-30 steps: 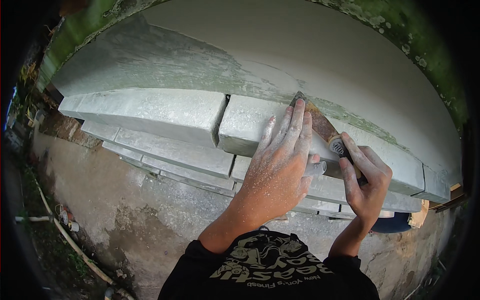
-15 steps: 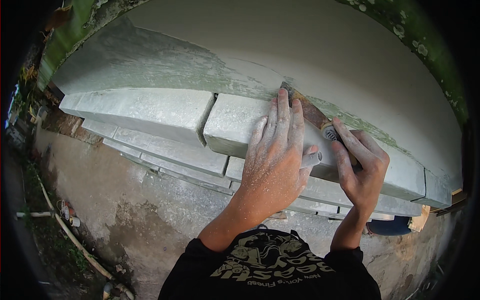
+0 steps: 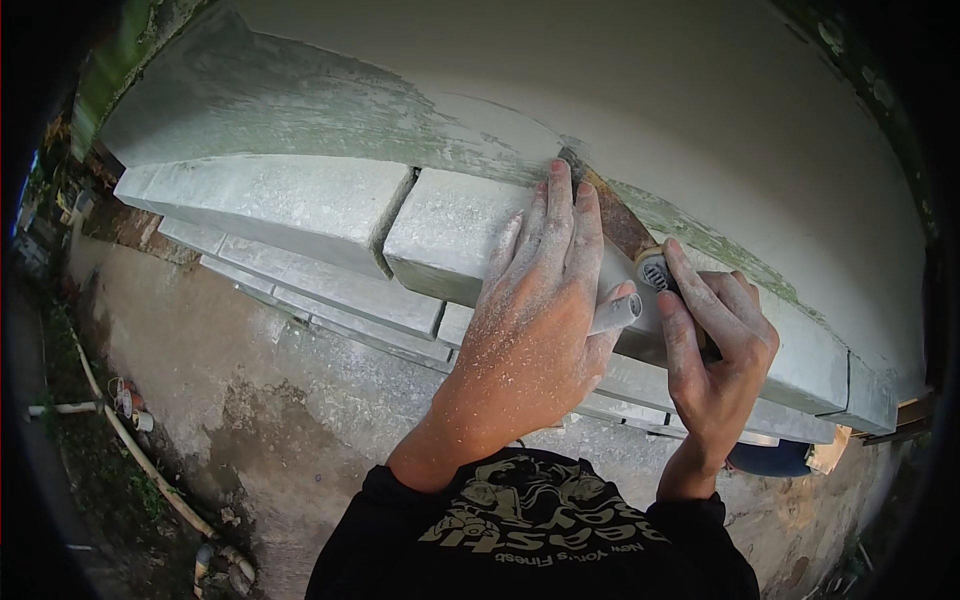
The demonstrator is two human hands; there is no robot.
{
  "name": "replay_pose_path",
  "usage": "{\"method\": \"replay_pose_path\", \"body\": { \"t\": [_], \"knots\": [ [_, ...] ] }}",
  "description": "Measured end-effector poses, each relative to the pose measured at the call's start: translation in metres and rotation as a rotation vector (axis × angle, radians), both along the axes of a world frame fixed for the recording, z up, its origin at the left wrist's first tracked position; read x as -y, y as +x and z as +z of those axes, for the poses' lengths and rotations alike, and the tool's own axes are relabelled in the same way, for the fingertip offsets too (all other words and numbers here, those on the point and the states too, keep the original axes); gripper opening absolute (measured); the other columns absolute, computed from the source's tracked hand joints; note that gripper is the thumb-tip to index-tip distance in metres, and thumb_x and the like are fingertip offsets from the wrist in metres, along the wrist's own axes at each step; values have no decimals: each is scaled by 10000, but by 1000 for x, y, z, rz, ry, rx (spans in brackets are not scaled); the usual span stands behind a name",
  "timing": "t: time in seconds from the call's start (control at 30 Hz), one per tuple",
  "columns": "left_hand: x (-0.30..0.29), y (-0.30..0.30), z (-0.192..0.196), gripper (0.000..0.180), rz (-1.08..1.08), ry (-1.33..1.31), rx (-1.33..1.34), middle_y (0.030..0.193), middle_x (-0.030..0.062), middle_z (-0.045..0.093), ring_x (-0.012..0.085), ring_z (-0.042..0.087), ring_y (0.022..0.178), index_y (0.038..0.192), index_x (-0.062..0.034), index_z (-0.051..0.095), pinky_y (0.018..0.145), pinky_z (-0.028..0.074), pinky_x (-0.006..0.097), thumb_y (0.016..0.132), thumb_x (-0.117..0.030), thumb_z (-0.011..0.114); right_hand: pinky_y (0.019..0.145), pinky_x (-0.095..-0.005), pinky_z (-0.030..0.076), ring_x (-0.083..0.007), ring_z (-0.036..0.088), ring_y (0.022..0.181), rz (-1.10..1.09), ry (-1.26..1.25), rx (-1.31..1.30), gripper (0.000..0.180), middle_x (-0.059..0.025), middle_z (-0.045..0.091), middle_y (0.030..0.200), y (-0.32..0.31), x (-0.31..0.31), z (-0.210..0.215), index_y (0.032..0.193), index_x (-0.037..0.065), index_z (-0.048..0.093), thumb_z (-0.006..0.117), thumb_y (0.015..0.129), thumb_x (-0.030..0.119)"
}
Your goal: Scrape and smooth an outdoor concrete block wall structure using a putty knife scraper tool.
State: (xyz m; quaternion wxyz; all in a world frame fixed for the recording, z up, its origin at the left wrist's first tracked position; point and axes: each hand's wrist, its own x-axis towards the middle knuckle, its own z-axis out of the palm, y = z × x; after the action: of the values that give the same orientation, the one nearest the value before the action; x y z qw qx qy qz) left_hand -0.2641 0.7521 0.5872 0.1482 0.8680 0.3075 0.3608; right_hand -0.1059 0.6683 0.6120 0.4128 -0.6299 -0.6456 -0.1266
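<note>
Both hands work at one grey block (image 3: 470,225) on top of a low wall. Left hand (image 3: 540,310), dusted white, lies flat with fingers spread on the block's top, fingertips reaching its far edge; it presses and grips nothing. Right hand (image 3: 715,345) sits just right of the left hand, fingers curled tight around the handle of a trowel (image 3: 625,225). Its rusty blade runs up and left from that hand, wedged along the block's far edge against the plastered wall (image 3: 600,90).

Block looks heavy, stiff and rough, dusty rather than slippery; best held by both long sides or pushed from the top, as the left hand does. Trowel looks light and rigid, taken at the handle end.

Left of the block, past a narrow open joint, lies a second grey block (image 3: 270,200). Lower courses (image 3: 340,300) step down under both. Below the block, black sleeves (image 3: 530,540) show at the lower edge. Bare dirt ground (image 3: 200,350) with a thin pipe (image 3: 140,450) lies well left of the block.
</note>
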Motion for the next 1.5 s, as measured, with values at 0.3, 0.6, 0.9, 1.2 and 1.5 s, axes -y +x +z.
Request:
{"method": "replay_pose_path", "body": {
  "t": [0.3, 0.6, 0.9, 1.2, 1.5],
  "knots": [
    [-2, -1, -1, 745, 9, 84, -46, 1591, 399, 172, 530, 280, 1463, 1525, 138, 258, 1194, 252, 571, 984, -257, 584, 728, -330, 452, -202, 553, 706, -17, -12, -44, 425, -84, 672, 778, -1, 2, -7, 1210, 52, 751, 725, 787, 20],
    [-4, -1, -2, 835, -22, 9, 24, 1595, 403, 155, 569, 308, 1429, 1534, 147, 199, 1184, 299, 524, 901, -161, 648, 695, -331, 436, -205, 544, 686, -14, -17, -53, 463, -71, 648, 784, -11, -6, -6, 1235, 57, 736, 744, 774, 6],
    [12, 8, 17, 778, 8, -120, 87, 1588, 400, 187, 556, 329, 1417, 1521, 156, 227, 1172, 326, 499, 878, -104, 581, 625, -318, 430, -172, 506, 638, -60, 25, 45, 422, -113, 651, 757, -19, -7, 9, 1238, 47, 728, 688, 821, 1],
    [6, -1, 18, 790, -46, -187, 95, 1526, 501, 140, 624, 337, 1371, 1464, 243, 210, 1155, 341, 539, 876, -132, 580, 703, -385, 447, -275, 579, 680, 52, 7, -62, 349, -135, 661, 752, -10, -3, -3, 1181, 38, 753, 689, 838, 46],
    [16, -20, 10, 783, -20, -116, 126, 1556, 453, 171, 547, 280, 1445, 1497, 201, 207, 1209, 258, 513, 879, -118, 566, 669, -330, 436, -227, 529, 660, 96, 85, 68, 380, -130, 626, 750, -18, -2, -8, 1230, 30, 726, 701, 854, 79]
  ]
}}
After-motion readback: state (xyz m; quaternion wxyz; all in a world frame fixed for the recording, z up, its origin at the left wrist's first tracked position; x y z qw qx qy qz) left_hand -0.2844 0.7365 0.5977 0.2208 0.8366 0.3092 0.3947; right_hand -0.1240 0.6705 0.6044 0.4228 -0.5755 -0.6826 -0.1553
